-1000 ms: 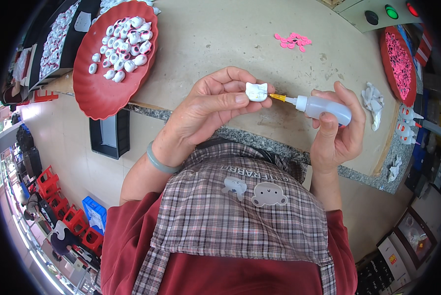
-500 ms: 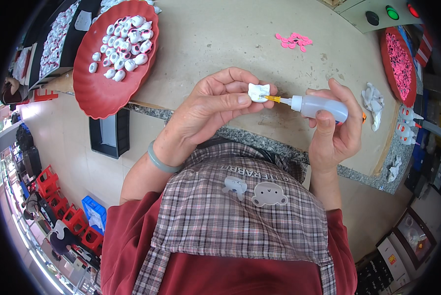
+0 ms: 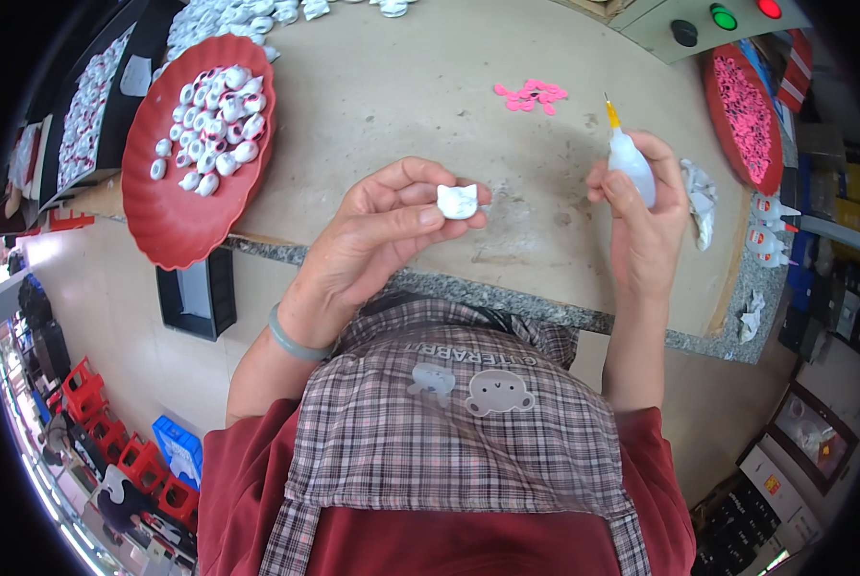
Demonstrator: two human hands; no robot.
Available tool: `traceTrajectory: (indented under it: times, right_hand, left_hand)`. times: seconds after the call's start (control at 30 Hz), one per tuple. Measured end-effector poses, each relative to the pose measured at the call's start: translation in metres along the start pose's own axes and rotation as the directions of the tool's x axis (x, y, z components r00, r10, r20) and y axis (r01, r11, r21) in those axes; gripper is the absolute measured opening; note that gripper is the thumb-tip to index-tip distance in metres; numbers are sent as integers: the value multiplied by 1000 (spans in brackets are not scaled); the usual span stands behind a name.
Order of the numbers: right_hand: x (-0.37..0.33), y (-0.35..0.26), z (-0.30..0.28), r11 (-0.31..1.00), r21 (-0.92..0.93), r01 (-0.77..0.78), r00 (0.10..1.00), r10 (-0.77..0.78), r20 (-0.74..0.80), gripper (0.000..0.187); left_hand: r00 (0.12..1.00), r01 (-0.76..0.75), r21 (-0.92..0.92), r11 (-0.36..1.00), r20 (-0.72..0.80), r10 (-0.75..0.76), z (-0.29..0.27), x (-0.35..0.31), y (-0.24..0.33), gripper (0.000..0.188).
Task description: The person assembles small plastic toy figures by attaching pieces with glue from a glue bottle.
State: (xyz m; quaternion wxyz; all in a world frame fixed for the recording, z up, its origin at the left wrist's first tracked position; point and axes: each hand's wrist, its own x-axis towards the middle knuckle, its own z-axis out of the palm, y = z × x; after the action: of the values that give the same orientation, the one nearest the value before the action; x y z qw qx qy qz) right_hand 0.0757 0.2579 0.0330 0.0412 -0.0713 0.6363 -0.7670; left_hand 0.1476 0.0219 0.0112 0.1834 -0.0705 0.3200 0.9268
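Between the thumb and fingers of my left hand point(image 3: 392, 216) is a small white cat-head piece point(image 3: 458, 202), its two pointed ears up. My right hand point(image 3: 644, 216) grips a translucent squeeze bottle point(image 3: 632, 171) with a yellow needle tip, which points up and away from the cat-head piece. Beyond both hands, a loose group of flat pink pieces point(image 3: 531, 96) lies on the table. To the left, a red scalloped plate point(image 3: 176, 226) carries many small white pieces, some with dark or pink openings.
More white pieces point(image 3: 228, 24) lie at the far left edge. A second red plate point(image 3: 758, 178) of pink pieces stands far right, near small glue bottles point(image 3: 768, 245) and a crumpled white tissue point(image 3: 701, 206). A control box with coloured buttons point(image 3: 724, 16) sits at the back right.
The bottle's tip has left the cat-head piece; my right hand has turned it upright, apart from my left hand. The whole view has shifted slightly.
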Motion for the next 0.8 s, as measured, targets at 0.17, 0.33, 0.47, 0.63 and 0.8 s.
traceTrajectory:
  times: [0.17, 0.33, 0.47, 0.63, 0.8]
  right_hand:
    - [18, 7, -11, 970, -223, -98, 995, 88, -52, 22]
    - [39, 12, 0, 726, -674, -134, 988, 150, -34, 16]
    - [50, 18, 10, 539, -805, 247, 968, -176, 179, 14]
    - [60, 24, 18, 470, -826, 312, 948, -215, 236, 18]
    - [61, 26, 17, 351, -872, 342, 937, -192, 290, 17]
  left_hand:
    - [999, 18, 3, 1000, 33, -18, -1, -1, 3, 24]
    - [1000, 17, -20, 1000, 23, -16, -2, -1, 3, 23]
    - [1000, 12, -12, 1000, 14, -12, -3, -2, 3, 23]
    - [1000, 13, -11, 1000, 7, -13, -5, -1, 2, 23]
    - [1000, 8, -13, 1000, 26, -7, -6, -1, 2, 22]
